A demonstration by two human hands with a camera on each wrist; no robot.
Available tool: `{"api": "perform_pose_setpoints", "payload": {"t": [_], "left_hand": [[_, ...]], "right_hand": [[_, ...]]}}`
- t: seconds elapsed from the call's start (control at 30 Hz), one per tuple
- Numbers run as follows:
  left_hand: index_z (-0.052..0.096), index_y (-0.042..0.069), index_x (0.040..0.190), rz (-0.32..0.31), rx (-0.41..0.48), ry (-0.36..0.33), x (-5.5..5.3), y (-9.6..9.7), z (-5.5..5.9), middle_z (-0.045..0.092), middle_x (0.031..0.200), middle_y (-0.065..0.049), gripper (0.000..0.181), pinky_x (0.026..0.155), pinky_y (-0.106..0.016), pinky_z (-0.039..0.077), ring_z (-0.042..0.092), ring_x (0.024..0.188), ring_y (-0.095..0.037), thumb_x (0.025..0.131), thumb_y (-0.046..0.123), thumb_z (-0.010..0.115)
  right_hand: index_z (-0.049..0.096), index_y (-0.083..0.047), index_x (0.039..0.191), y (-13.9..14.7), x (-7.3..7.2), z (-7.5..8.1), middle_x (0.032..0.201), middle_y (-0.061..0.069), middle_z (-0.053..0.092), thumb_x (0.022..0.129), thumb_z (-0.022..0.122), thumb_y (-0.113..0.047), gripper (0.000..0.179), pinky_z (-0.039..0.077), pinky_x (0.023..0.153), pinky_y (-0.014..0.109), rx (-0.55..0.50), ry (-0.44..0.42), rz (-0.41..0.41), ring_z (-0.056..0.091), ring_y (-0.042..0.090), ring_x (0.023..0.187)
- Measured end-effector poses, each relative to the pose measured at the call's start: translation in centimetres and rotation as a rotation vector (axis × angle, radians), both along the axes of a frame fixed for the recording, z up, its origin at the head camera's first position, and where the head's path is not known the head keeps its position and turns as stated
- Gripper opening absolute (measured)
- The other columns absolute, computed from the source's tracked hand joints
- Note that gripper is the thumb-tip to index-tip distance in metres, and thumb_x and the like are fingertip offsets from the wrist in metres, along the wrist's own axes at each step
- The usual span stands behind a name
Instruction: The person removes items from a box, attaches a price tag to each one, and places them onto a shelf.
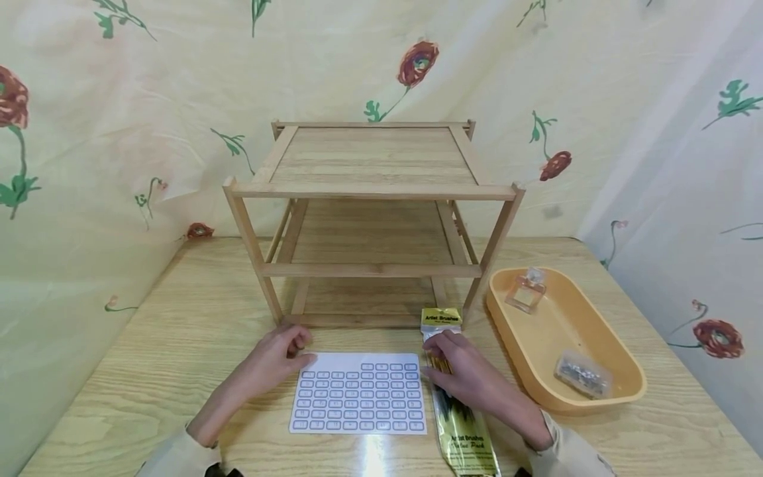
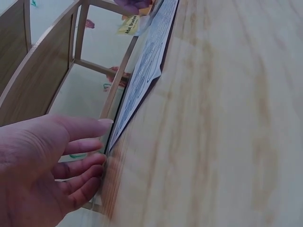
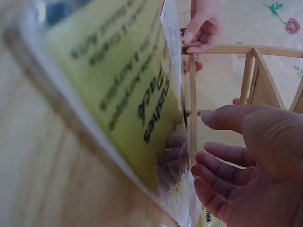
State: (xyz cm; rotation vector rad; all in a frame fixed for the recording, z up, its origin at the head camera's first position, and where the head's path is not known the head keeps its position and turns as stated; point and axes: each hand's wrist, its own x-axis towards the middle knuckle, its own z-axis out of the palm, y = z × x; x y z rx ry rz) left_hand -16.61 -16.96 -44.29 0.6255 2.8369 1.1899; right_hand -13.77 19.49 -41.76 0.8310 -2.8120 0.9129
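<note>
A white sheet printed with rows of small rounded boxes lies flat on the table. My left hand is at its upper left corner, thumb by the edge and fingers loosely bent; whether the thumb touches it I cannot tell. To the sheet's right lies a long clear pack of artist brushes with yellow labels. Over the middle of that pack is my right hand, its loosely bent fingers covering part of it. In the right wrist view, no grip on the brush pack shows.
Behind the hands stands a wooden rack with stacked shelves. At the right sits an orange tray holding a perfume bottle and a small clear box. A flower-patterned cloth hangs behind the table.
</note>
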Motion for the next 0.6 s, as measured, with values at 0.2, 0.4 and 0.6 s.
{"api": "perform_pose_setpoints", "payload": {"t": [0.2, 0.4, 0.6], "left_hand": [[0.066, 0.007, 0.102, 0.002, -0.074, 0.007, 0.0, 0.1, 0.0, 0.056, 0.096, 0.000, 0.021, 0.077, -0.033, 0.050, 0.053, 0.088, -0.015, 0.088, 0.010, 0.082], [0.065, 0.007, 0.103, 0.004, -0.083, -0.019, 0.2, 0.2, 0.1, 0.054, 0.094, -0.001, 0.021, 0.072, -0.031, 0.048, 0.051, 0.085, -0.015, 0.090, 0.012, 0.081], [0.064, 0.008, 0.101, 0.010, -0.087, -0.026, 0.2, 0.2, 0.2, 0.053, 0.093, -0.001, 0.020, 0.070, -0.030, 0.047, 0.051, 0.083, -0.015, 0.090, 0.012, 0.081]], "right_hand": [[0.067, 0.000, 0.111, -0.1, -0.5, -0.4, 0.105, 0.006, 0.064, 0.092, 0.079, -0.011, 0.026, 0.057, 0.081, 0.036, 0.036, 0.024, 0.014, 0.064, 0.022, 0.095], [0.069, -0.001, 0.106, -0.5, -1.0, -0.7, 0.098, 0.002, 0.062, 0.089, 0.080, -0.012, 0.024, 0.054, 0.079, 0.038, 0.104, 0.082, 0.029, 0.058, 0.020, 0.093], [0.068, -0.002, 0.104, -0.9, -1.3, -0.7, 0.100, 0.003, 0.061, 0.088, 0.083, -0.014, 0.024, 0.052, 0.076, 0.038, 0.155, 0.098, 0.043, 0.055, 0.024, 0.095]]}}
